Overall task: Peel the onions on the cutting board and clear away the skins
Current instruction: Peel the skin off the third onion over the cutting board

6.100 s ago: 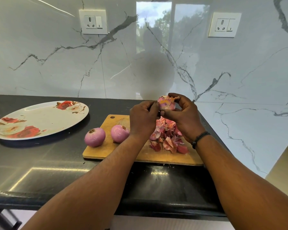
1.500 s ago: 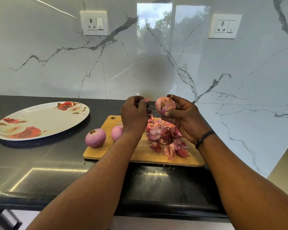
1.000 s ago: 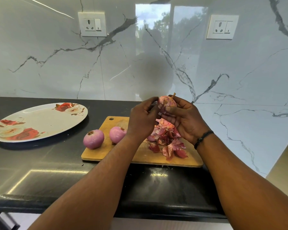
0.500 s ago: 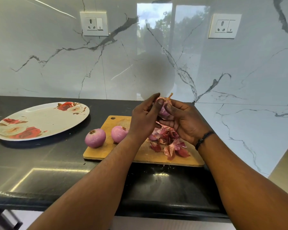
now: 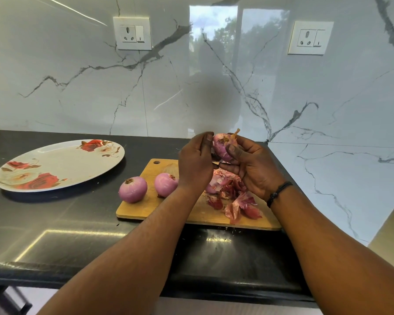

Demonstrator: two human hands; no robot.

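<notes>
My right hand (image 5: 253,164) holds a partly peeled red onion (image 5: 222,146) in its fingers above the wooden cutting board (image 5: 150,209); a dry stem tip sticks up from it. My left hand (image 5: 195,162) is curled beside it, its thumb tip against the onion's left side. Two peeled onions lie on the board's left end: one (image 5: 132,189) at the edge, the other (image 5: 165,184) partly behind my left wrist. A pile of red skins (image 5: 236,197) lies on the board under my hands.
A flowered oval plate (image 5: 59,164) sits on the black counter (image 5: 55,226) left of the board. The marble wall, with two sockets (image 5: 132,32), stands right behind. The counter's front edge runs close below the board, and its right end lies just beyond the board.
The onion has been turned in my right hand, so more of it shows. My left hand has slid a little left, from over the onion to its left side.
</notes>
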